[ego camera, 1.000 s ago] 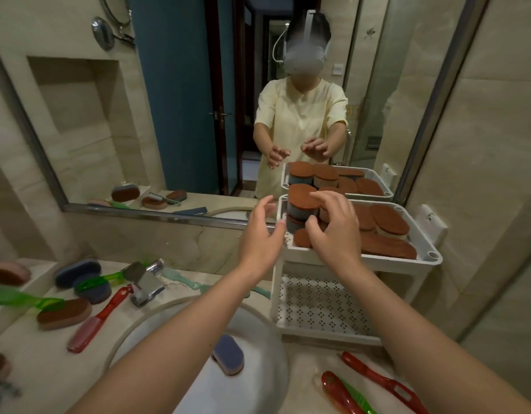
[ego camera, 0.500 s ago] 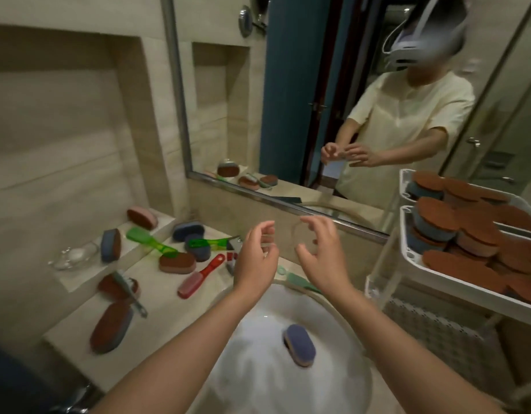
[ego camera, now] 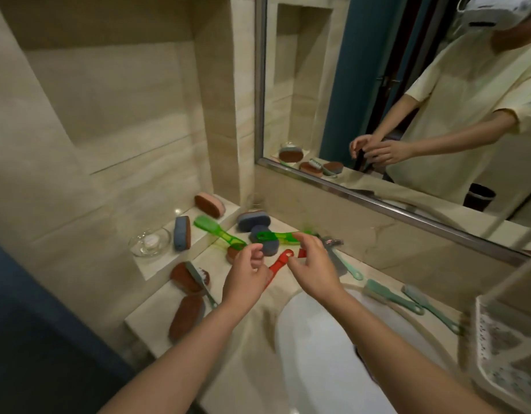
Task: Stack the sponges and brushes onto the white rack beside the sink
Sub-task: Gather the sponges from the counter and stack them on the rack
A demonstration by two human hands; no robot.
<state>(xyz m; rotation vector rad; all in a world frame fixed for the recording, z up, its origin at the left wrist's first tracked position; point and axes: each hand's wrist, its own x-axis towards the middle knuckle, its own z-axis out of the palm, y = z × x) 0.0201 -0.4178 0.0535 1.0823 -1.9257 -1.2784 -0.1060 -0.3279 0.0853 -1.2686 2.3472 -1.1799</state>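
We can't read any writing anywhere in this one. No label, brand or number is legible on the sponges [ego camera: 182, 233], the brushes [ego camera: 219, 231], the white rack [ego camera: 503, 354] on the right or the glass dish [ego camera: 150, 242]. It's all a bit blurry.

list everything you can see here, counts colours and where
sponges: about seven, brown, blue-grey, one pink-backed; two on the wall ledge, rest on the counter left of the sink
green brushes: two, clear green, ledge edge and counter
red brush: one, red, counter, partly behind the hands
mint brushes: four, pale green, three behind the sink, one on a brown sponge
glass dish: one, clear, ledge
sink: one, white, centre
white rack: one, right edge
mirror: one, above the counter
left hand: over the red brush, loosely curled, empty
right hand: beside it, open, empty
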